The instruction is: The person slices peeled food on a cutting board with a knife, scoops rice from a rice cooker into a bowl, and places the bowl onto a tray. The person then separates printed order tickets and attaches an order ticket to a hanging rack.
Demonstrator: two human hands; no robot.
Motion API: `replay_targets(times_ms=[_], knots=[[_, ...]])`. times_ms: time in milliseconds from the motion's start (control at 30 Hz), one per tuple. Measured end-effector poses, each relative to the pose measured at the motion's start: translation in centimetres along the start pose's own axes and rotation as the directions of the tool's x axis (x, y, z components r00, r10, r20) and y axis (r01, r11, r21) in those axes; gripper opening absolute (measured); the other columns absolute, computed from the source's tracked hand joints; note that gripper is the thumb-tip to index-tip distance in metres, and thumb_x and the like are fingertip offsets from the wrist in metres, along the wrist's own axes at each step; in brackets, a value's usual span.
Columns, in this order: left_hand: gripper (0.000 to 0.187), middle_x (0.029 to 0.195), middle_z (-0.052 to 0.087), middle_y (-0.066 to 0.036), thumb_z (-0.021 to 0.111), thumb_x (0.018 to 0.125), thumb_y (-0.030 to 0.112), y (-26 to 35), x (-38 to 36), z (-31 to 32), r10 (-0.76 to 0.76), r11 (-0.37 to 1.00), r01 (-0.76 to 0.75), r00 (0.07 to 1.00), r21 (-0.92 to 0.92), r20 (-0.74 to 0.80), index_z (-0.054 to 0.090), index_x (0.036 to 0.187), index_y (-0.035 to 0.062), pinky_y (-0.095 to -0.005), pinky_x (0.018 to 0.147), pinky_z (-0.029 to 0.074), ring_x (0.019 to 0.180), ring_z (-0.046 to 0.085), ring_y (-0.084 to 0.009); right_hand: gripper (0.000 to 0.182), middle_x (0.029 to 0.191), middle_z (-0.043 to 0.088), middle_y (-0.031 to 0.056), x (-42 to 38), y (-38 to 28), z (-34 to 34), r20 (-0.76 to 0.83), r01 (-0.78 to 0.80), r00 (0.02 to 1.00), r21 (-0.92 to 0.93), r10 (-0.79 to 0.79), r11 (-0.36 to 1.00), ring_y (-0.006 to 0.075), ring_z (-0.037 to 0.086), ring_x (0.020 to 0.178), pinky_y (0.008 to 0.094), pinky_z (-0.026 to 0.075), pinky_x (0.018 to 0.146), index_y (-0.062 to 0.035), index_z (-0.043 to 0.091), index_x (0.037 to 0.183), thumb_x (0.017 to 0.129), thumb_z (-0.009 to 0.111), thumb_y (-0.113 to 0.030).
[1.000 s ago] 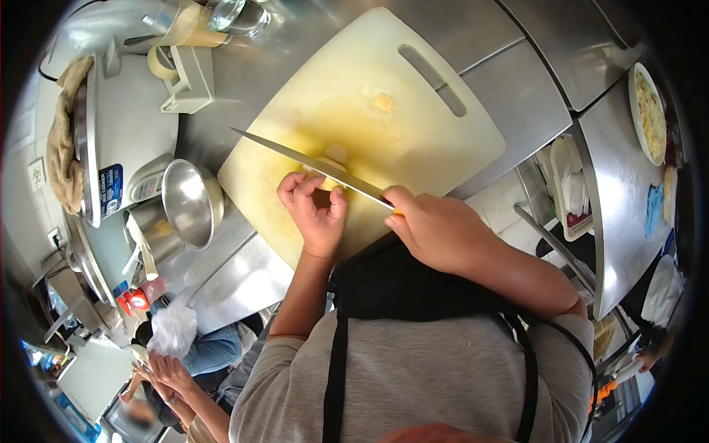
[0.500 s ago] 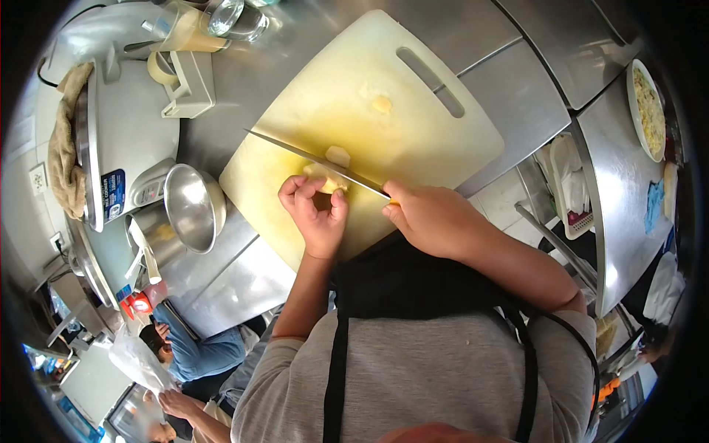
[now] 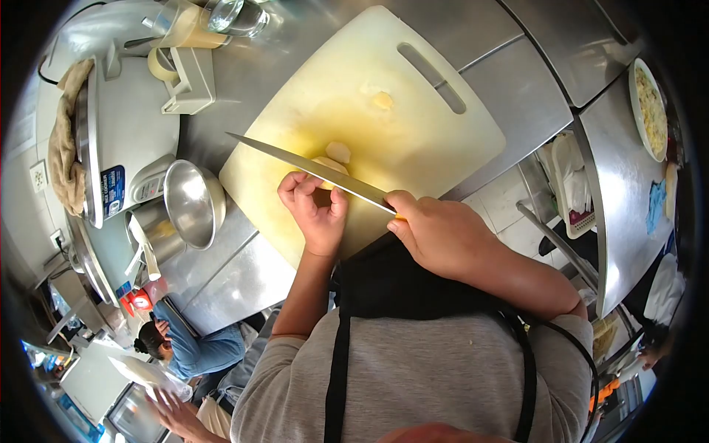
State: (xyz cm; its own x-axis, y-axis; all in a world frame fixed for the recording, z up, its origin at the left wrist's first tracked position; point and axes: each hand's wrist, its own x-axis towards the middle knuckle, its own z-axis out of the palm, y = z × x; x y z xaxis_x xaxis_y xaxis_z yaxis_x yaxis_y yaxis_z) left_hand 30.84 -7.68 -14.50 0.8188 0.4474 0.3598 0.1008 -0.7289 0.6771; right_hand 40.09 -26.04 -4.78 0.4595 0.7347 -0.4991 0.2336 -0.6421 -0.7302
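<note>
My right hand (image 3: 436, 230) is wrapped around the handle of a long kitchen knife (image 3: 295, 160). The broad face of the blade shows, with its tip pointing to the left. Under the blade lies a pale yellow piece of peeled ginger (image 3: 329, 165), partly hidden by it. My left hand (image 3: 317, 215) has its fingers curled and pinching the near side of that piece, close to the blade. One cut slice (image 3: 339, 152) lies just beyond the knife. A smaller scrap (image 3: 382, 100) sits farther up the yellow-stained cutting board (image 3: 436, 148).
Left of the board stand a steel bowl (image 3: 193, 205), a rice cooker (image 3: 136, 140) and a tape dispenser (image 3: 193, 81). A plastic jug (image 3: 185, 26) and a glass (image 3: 240, 18) are at the back. Far right is a dish of food (image 3: 649, 111). Other people are at lower left.
The knife has shifted left and turned, so more of its blade face shows and it covers more of the ginger. My left hand stays put. At lower left, another person's hand has moved.
</note>
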Motion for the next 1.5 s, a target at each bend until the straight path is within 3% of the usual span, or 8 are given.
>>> replay_targets(times_ms=[167, 267, 367, 467, 567, 667, 1133, 1500], knots=[[0.029, 0.102, 0.037, -0.012, 0.065, 0.069, 0.011, -0.1, 0.0, -0.1, 0.002, 1.0, -0.002, 1.0, -0.003, 0.013, 0.049, 0.094, 0.0071, -0.0354, 0.085, 0.035, 0.098, 0.036, -0.0256, 0.024, 0.073, 0.057, 0.0167, 0.3, -0.2, 0.3, 0.004, -0.004, 1.0, 0.008, 0.004, 1.0, 0.0348, 0.056, 0.067, 0.0431, 0.043, 0.058, -0.004, 0.045, 0.101, 0.085, 0.047, -0.022], [0.03, 0.102, 0.037, -0.012, 0.065, 0.069, 0.011, 0.0, 0.0, -0.1, 0.005, 1.0, -0.005, 1.0, -0.01, 0.003, 0.049, 0.094, 0.0072, -0.0356, 0.085, 0.035, 0.098, 0.036, -0.0259, 0.021, 0.061, 0.056, 0.0147, 0.7, 0.2, 0.5, -0.06, 0.07, 0.996, -0.008, -0.07, 0.998, 0.0325, 0.057, 0.058, 0.043, 0.045, 0.053, -0.0019, 0.043, 0.089, 0.086, 0.045, -0.023], [0.03, 0.103, 0.036, -0.012, 0.063, 0.068, 0.008, 0.0, 0.1, -0.1, 0.013, 1.0, -0.013, 1.0, 0.001, 0.018, 0.048, 0.094, 0.0069, -0.0354, 0.086, 0.034, 0.099, 0.036, -0.0255, 0.023, 0.071, 0.057, 0.0163, 0.5, 0.2, 0.2, 0.028, -0.001, 1.0, -0.001, 0.001, 1.0, 0.0349, 0.056, 0.066, 0.0436, 0.043, 0.058, -0.0037, 0.044, 0.101, 0.085, 0.046, -0.021], [0.031, 0.105, 0.034, -0.013, 0.06, 0.068, 0.001, 0.3, 0.2, -0.3, 0.017, 0.999, -0.019, 0.998, 0.033, 0.055, 0.045, 0.094, 0.0063, -0.0347, 0.089, 0.033, 0.101, 0.035, -0.0242, 0.021, 0.061, 0.056, 0.0148, 0.5, 0.4, 0.6, -0.091, 0.083, 0.992, -0.024, -0.085, 0.996, 0.0325, 0.057, 0.058, 0.0421, 0.044, 0.053, -0.002, 0.044, 0.089, 0.086, 0.045, -0.023], [0.031, 0.105, 0.034, -0.013, 0.06, 0.068, 0.001, 0.2, 0.2, -0.3, 0.018, 0.999, -0.019, 0.998, 0.026, 0.062, 0.046, 0.095, 0.0063, -0.0348, 0.089, 0.032, 0.101, 0.035, -0.0244, 0.021, 0.062, 0.057, 0.015, 1.8, 0.3, 0.6, -0.024, 0.063, 0.998, -0.005, -0.064, 0.998, 0.033, 0.057, 0.059, 0.0424, 0.044, 0.054, -0.0017, 0.044, 0.089, 0.086, 0.045, -0.023], [0.032, 0.105, 0.034, -0.013, 0.06, 0.067, 0.001, 0.1, 0.2, -0.4, 0.018, 1.0, -0.019, 0.998, 0.01, 0.06, 0.046, 0.095, 0.0063, -0.0347, 0.089, 0.032, 0.101, 0.035, -0.0244, 0.025, 0.07, 0.057, 0.0165, 1.3, 0.4, 0.2, 0.035, 0.001, 0.999, 0.044, -0.002, 0.999, 0.035, 0.056, 0.068, 0.0436, 0.042, 0.06, -0.0032, 0.044, 0.102, 0.085, 0.046, -0.022], [0.031, 0.105, 0.034, -0.013, 0.06, 0.068, 0.002, -0.2, 0.0, -0.3, -0.002, 0.999, 0.004, 0.998, -0.034, 0.055, 0.047, 0.096, 0.0059, -0.034, 0.088, 0.034, 0.101, 0.035, -0.0236, 0.028, 0.075, 0.058, 0.0181, 1.6, 0.9, 0.5, -0.006, -0.012, 1.0, 0.027, 0.012, 1.0, 0.0359, 0.057, 0.07, 0.0441, 0.043, 0.062, -0.0023, 0.047, 0.103, 0.085, 0.047, -0.023], [0.03, 0.104, 0.035, -0.012, 0.064, 0.07, 0.01, -0.1, 0.1, 0.0, 0.022, 0.999, -0.022, 1.0, -0.033, 0.01, 0.048, 0.095, 0.0076, -0.0349, 0.084, 0.034, 0.1, 0.035, -0.0259, 0.027, 0.073, 0.058, 0.0161, -0.2, -0.3, -0.1, 0.015, -0.021, 1.0, -0.021, 0.021, 1.0, 0.0339, 0.057, 0.068, 0.0418, 0.044, 0.059, -0.0036, 0.046, 0.103, 0.085, 0.048, -0.023]])
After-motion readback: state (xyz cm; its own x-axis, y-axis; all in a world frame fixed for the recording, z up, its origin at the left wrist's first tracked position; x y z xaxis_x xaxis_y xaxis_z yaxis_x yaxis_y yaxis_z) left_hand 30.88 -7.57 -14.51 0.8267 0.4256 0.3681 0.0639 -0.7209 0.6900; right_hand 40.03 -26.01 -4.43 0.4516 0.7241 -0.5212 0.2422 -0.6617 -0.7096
